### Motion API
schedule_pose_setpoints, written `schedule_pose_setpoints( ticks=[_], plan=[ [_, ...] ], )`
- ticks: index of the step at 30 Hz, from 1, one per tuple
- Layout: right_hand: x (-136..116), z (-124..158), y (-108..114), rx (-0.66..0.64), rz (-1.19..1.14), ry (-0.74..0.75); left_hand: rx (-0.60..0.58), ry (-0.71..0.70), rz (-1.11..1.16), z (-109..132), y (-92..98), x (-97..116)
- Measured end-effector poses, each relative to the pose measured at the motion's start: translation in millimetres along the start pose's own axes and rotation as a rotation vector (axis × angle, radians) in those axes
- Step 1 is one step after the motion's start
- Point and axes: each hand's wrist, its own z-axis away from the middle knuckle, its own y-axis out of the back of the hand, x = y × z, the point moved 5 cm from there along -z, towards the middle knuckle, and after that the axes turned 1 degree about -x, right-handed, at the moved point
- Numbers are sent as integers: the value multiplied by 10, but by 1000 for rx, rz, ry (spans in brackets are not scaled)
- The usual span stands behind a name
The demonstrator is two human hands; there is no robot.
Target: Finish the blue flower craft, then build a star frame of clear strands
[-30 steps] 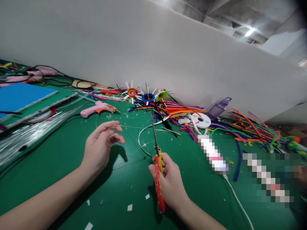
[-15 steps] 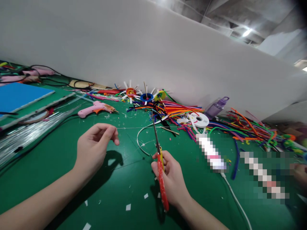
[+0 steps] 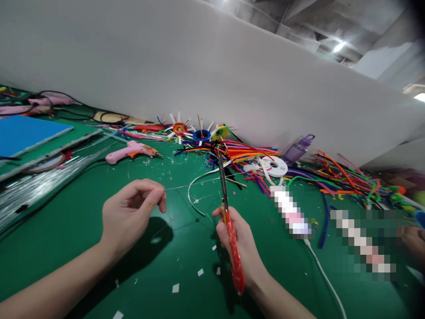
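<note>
My left hand pinches the end of a thin clear thread between thumb and fingertips, above the green table. The thread stretches rightward past the scissor blades. My right hand is wrapped round red-handled scissors, their blades pointing away and looking nearly closed. A curved white strip lies on the table between my hands, beside a small clear piece. Beyond the blades sits a white spool with white ribbon.
A pink glue gun lies at the left, near silvery strips and a blue board. Coloured pipe cleaners and decorated cups line the wall. A purple bottle leans there. Another person's hand shows at the right edge; blurred patches cover nearby objects.
My left hand has moved slightly down and left with the thread. The scissors have shifted right and turned, and my right hand has moved slightly right with them.
</note>
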Motion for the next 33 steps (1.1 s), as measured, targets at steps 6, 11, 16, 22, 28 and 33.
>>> schedule_pose_setpoints(
  ticks=[6,11,16,22,28,33],
  plan=[
    [30,-11,-15,8,55,-18,25,123,68,-18,23,-128],
    [42,15,-80,34,45,-11,8,253,367,-64,-18,-277],
    [4,49,-95,52,59,47,58,318,511,-107,-21,-329],
    [3,48,-94,55,41,36,95,320,476,-109,8,-291],
    [14,37,-77,52,9,-14,11,225,265,-57,17,-247],
    [17,21,-18,32,-4,-51,-42,168,79,-48,-18,-164]
  ],
)
